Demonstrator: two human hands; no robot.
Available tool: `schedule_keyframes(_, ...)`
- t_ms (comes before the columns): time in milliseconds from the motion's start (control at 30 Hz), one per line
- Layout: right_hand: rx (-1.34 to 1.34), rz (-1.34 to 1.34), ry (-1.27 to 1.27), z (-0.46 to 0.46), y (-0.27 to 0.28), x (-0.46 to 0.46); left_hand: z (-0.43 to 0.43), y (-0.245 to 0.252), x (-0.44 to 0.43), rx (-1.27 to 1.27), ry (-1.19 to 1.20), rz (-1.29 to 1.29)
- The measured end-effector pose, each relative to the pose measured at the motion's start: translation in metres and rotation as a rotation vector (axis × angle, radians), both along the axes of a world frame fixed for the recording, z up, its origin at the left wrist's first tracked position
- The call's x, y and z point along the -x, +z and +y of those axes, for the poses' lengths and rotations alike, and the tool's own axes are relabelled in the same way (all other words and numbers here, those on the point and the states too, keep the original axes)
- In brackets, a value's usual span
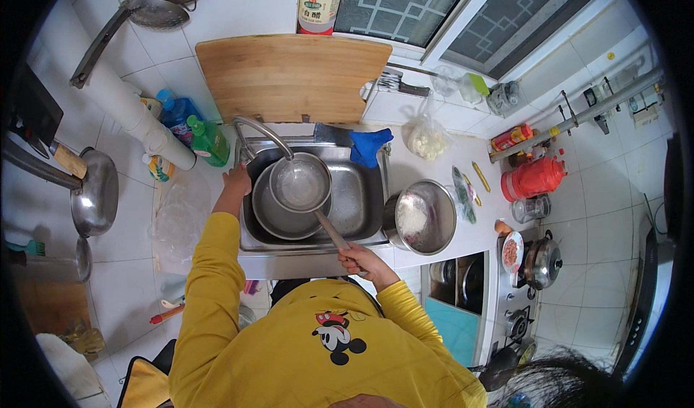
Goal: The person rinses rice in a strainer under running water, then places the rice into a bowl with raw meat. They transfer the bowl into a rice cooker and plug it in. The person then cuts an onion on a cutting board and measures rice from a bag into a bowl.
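Note:
My right hand (362, 264) grips the long handle of a metal ladle (301, 183), whose round bowl sits under the curved faucet (265, 131) with water in it. Beneath the ladle, a metal basin (284, 226) rests in the left part of the stainless steel sink (355, 191). My left hand (237, 181) is at the sink's left edge, just below the faucet's base; whether its fingers hold anything cannot be made out. Right of the sink stands a steel pot (425, 218) with white grains, apparently rice, inside.
A blue cloth (371, 146) hangs over the sink's back edge. Green (209, 142) and blue bottles stand at the back left. Behind the sink leans a wooden cutting board (293, 77). A bag (428, 139) and a red jug (534, 177) are at right, beyond which is a gas stove (518, 324).

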State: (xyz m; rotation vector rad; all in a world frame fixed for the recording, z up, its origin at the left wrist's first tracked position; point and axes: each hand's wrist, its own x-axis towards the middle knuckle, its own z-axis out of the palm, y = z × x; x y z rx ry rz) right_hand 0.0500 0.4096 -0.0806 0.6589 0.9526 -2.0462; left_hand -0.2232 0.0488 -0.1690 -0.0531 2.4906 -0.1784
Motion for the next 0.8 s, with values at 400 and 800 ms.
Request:
schedule_keyframes(400,0.053,0.056,0.010,0.009,0.043,-0.004,-0.011,-0.018,0.009,-0.112,0.061,-0.059)
schedule_keyframes(800,0.083,0.031,-0.008,0.004,0.054,-0.006,-0.007,-0.018,0.013,-0.100,0.111,-0.115)
